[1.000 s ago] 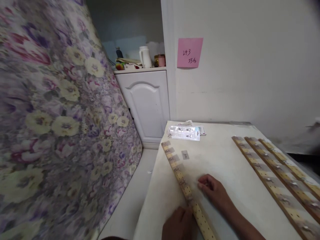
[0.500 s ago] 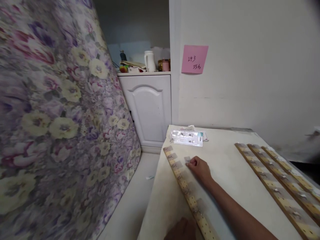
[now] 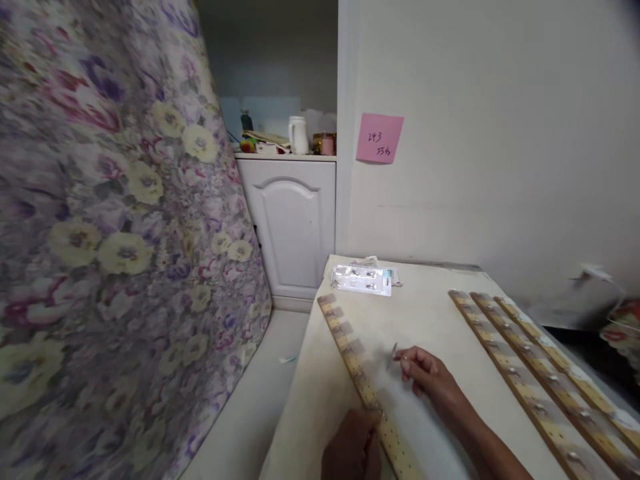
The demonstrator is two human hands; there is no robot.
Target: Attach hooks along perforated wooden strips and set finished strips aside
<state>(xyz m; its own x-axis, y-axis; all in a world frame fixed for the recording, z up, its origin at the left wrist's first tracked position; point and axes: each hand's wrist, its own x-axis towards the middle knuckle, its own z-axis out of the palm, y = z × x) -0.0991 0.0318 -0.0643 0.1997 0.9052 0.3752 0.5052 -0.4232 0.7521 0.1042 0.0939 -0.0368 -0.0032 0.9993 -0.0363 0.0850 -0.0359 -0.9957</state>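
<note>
My right hand is raised just over the white table, pinching a small thin clear-grey tab that stands on edge between thumb and fingers. At the front, my left hand lies over the left edge of a long wooden strip. Its fingers are curled together, fingertips at the strip; what they grip is hidden in shadow. Along this strip, dotted with small holes, sits a row of similar clear tabs with small metal parts.
Three more strips with tabs lie side by side at the right. A clear blister pack with small metal pieces sits at the table's back. A floral curtain hangs left; a pink note is on the wall.
My right hand has lifted the tab off the table and drawn it back toward me. My left hand has come up onto the near part of the strip. The view has shifted slightly.
</note>
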